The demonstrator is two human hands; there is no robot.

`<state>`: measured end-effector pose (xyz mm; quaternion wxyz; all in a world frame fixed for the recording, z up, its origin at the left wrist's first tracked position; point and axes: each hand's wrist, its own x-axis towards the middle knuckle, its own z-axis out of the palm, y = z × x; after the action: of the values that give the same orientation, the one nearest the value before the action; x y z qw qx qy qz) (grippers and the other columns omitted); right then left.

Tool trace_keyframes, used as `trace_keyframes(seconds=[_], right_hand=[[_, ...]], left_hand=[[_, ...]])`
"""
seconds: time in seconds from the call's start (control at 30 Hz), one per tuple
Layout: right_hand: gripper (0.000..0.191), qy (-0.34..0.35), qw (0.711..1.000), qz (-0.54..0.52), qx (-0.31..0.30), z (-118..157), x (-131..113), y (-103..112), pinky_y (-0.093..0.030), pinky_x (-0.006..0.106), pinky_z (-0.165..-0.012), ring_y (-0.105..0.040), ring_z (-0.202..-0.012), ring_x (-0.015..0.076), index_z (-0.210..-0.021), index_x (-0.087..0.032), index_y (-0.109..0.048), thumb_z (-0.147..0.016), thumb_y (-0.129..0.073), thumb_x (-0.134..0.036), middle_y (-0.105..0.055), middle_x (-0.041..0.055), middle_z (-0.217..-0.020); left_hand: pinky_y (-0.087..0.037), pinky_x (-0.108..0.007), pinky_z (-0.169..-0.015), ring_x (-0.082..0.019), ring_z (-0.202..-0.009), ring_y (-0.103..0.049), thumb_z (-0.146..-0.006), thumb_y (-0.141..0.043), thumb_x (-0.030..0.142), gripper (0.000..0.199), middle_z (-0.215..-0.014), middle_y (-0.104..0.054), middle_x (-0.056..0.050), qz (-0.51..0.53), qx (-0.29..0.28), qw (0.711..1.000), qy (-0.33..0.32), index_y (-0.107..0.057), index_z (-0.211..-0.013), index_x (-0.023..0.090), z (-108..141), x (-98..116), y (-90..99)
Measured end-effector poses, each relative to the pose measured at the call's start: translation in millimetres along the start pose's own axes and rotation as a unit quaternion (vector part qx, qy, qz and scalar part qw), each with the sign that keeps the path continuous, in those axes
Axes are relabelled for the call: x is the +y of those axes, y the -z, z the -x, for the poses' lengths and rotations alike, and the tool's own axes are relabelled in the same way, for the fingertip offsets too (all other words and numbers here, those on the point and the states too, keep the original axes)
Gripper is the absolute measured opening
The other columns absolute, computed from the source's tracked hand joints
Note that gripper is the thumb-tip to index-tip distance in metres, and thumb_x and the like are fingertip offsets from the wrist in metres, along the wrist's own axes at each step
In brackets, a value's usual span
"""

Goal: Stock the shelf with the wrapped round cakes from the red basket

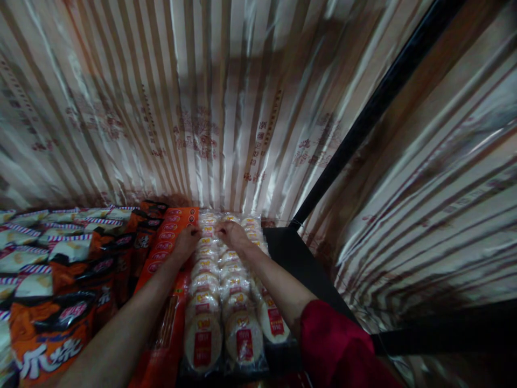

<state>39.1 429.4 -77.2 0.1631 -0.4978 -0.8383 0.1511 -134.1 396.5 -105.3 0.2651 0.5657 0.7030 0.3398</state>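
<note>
Both arms stretch forward over rows of clear-wrapped round cakes (202,340) with red and yellow labels. My left hand (189,240) is at the left edge of these rows, beside an orange-red sheet of packets (163,242); its fingers are curled together, and what they hold, if anything, is too small to tell. My right hand (231,235) is over the far end of the middle row, thumb and fingers pinched close to the wrappers. Whether it grips a wrapper cannot be made out.
Orange and black bags (52,334) and white bags with striped tops (70,248) lie at the left. A black shelf surface (305,264) and slanting black post (363,118) stand right. Printed, pleated sheeting (218,108) hangs behind.
</note>
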Motion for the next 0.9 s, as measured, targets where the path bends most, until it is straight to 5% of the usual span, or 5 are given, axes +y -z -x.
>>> trace_keyframes(seconds=[0.43, 0.9], right_hand=[[0.013, 0.002, 0.999, -0.052, -0.006, -2.9, 5.2, -5.1, -0.043, 0.018, -0.067, -0.062, -0.073, 0.0113, -0.076, -0.024, -0.072, -0.073, -0.061, -0.017, -0.07, -0.0017, -0.08], [0.016, -0.035, 0.997, -0.064, 0.02, -1.1, 4.3, -6.8, -0.045, 0.019, -0.068, -0.063, -0.075, 0.012, -0.082, -0.023, -0.07, -0.075, -0.056, -0.017, -0.07, -0.0018, -0.083]], left_hand=[[-0.045, -0.025, -0.07, -0.016, -0.075, -0.06, -0.07, -0.055, 0.019, 0.013, -0.079, -0.068, -0.004, 0.073, -0.001, 0.997, -0.013, -0.064, -0.079, 0.014, 0.7, 1.2, 5.5], [-0.037, -0.024, -0.056, -0.014, -0.062, -0.056, -0.074, -0.051, 0.017, 0.013, -0.066, -0.064, -0.002, -0.033, -0.003, 0.999, 0.015, -0.064, -0.072, 0.015, 6.4, 10.5, 16.7]])
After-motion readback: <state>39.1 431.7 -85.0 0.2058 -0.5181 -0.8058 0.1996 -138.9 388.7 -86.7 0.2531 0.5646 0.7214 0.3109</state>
